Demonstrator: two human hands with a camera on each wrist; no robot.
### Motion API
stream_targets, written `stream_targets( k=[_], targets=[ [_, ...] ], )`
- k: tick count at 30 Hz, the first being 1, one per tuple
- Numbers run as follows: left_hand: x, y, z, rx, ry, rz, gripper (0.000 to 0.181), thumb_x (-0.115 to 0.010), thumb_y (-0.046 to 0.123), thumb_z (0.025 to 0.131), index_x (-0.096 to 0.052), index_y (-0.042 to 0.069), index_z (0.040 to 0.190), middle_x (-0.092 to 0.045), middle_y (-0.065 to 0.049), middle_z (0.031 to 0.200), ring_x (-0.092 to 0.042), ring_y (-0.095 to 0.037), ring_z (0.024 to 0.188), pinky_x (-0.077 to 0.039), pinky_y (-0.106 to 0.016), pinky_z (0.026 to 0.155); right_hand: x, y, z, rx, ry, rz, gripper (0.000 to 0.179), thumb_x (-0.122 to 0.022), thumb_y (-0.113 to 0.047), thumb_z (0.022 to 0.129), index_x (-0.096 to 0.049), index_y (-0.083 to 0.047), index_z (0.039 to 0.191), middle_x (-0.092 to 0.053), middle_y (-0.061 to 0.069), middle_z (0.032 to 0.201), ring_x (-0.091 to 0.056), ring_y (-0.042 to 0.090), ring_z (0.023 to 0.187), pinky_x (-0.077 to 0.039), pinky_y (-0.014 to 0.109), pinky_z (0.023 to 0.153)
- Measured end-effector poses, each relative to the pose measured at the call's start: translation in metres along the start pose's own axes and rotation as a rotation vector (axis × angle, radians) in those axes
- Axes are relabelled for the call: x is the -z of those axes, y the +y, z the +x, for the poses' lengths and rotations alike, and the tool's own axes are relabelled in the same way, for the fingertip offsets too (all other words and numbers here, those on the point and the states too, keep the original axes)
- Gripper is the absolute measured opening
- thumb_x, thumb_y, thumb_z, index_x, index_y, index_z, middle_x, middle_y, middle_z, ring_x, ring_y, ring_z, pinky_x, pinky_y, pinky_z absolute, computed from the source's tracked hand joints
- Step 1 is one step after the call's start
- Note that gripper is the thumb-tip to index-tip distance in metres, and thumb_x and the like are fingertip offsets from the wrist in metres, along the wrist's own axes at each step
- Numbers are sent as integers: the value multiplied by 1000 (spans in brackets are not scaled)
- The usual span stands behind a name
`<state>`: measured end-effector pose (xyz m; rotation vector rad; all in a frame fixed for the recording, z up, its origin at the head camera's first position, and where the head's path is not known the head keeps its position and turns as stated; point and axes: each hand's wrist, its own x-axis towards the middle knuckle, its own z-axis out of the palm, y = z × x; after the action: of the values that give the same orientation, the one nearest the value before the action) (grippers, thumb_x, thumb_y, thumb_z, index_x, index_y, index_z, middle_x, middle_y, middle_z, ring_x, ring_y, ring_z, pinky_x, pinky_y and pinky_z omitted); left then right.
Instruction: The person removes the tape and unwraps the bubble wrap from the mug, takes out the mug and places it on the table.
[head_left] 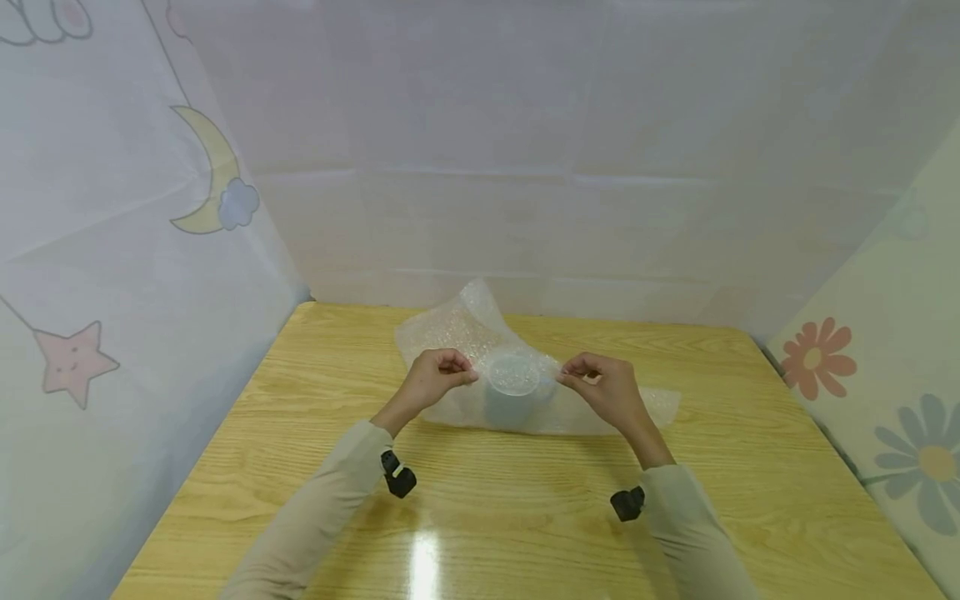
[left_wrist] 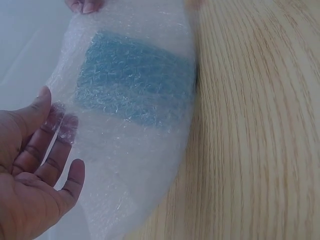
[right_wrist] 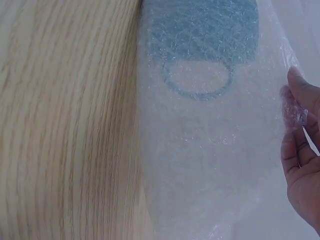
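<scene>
A light blue mug [head_left: 508, 407] stands upright on the table, seen through a sheet of clear bubble wrap [head_left: 453, 329] that lies in front of it and behind it. Its round mouth shows near the sheet's raised edge. In the right wrist view the handle [right_wrist: 200, 95] shows through the plastic as a blue loop. My left hand [head_left: 433, 382] pinches the sheet's upper edge to the left of the mug, between thumb and fingers. On the other side, my right hand [head_left: 609, 390] pinches the same edge just right of the rim.
The wooden table [head_left: 480, 500] reaches back to a pale cloth wall [head_left: 510, 225]. A printed cloth [head_left: 97, 250] with a moon and a star hangs at the left, and a flowered one [head_left: 870, 300] at the right. One corner of the wrap stands up at the back.
</scene>
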<state>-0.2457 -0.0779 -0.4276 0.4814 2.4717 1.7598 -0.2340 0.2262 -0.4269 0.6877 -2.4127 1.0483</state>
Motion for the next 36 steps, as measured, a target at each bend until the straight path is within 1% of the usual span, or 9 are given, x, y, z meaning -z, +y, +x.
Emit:
stream_targets(
  k=[5, 6, 8, 14, 19, 23, 27, 31, 36],
  targets=[
    [2, 1, -2, -7, -4, 38, 15, -75, 16, 87, -69, 2, 90, -68, -7, 81, -64, -36, 81, -51, -35, 67, 2, 0, -1, 16, -10, 22, 8, -80, -13, 81, -73, -13, 84, -70, -9, 78, -65, 10, 72, -55, 36, 70],
    [3, -4, 0, -13, -5, 42, 14, -75, 17, 86, -69, 4, 89, -67, -4, 80, -65, -34, 80, -52, -35, 66, 3, 0, -2, 21, -15, 27, 8, -80, -12, 81, -73, -13, 84, -70, -9, 78, -65, 10, 72, -55, 36, 71],
    [3, -4, -1, -25, -10, 55, 11, -75, 15, 86, -69, 6, 87, -67, -1, 78, -65, -33, 79, -52, -35, 66, 4, 0, -3, 33, -26, 33, 8, -80, -12, 81, -73, -14, 84, -70, -11, 79, -66, 9, 74, -56, 36, 72],
    [4, -2, -3, -66, -16, 117, 8, -75, 13, 86, -69, 8, 84, -66, 1, 75, -65, -25, 72, -53, -29, 61, 7, 2, -5, 125, -35, 32, 11, -80, -7, 79, -74, -13, 85, -71, -10, 81, -67, 10, 75, -57, 35, 71],
    [6, 0, -5, -92, -39, 158, 6, -75, 11, 86, -70, 8, 84, -66, 3, 74, -64, -16, 68, -53, -28, 60, 9, 1, -6, 189, -47, 29, 13, -80, -4, 78, -74, -11, 87, -72, -7, 83, -69, 11, 76, -58, 34, 68],
    [9, 1, -9, -113, -73, 182, 4, -75, 10, 85, -72, 8, 88, -69, 4, 78, -65, -13, 71, -55, -27, 63, 12, 1, -8, 220, -64, 6, 14, -79, -2, 78, -75, -10, 88, -72, -6, 85, -69, 11, 75, -57, 31, 66],
    [11, 2, -13, -121, -101, 191, 7, -75, 10, 86, -75, 9, 92, -71, 4, 82, -66, -12, 75, -55, -26, 67, 14, -1, -11, 246, -82, 7, 15, -79, 1, 78, -75, -8, 89, -72, -4, 85, -69, 10, 73, -56, 23, 64],
    [12, 3, -18, -136, -111, 210, 5, -75, 10, 86, -75, 8, 91, -71, 4, 83, -65, -10, 76, -55, -26, 67, 17, -5, -14, 272, -101, 30, 17, -77, 3, 78, -75, -6, 92, -73, -2, 85, -68, 9, 72, -53, 17, 63],
    [13, 5, -25, -150, -123, 248, 6, -74, 11, 86, -75, 7, 91, -70, 6, 83, -65, -8, 76, -54, -26, 67, 20, -8, -18, 303, -112, 27, 23, -78, 6, 76, -76, -4, 98, -74, 4, 90, -69, 9, 73, -53, 16, 63]
  ],
)
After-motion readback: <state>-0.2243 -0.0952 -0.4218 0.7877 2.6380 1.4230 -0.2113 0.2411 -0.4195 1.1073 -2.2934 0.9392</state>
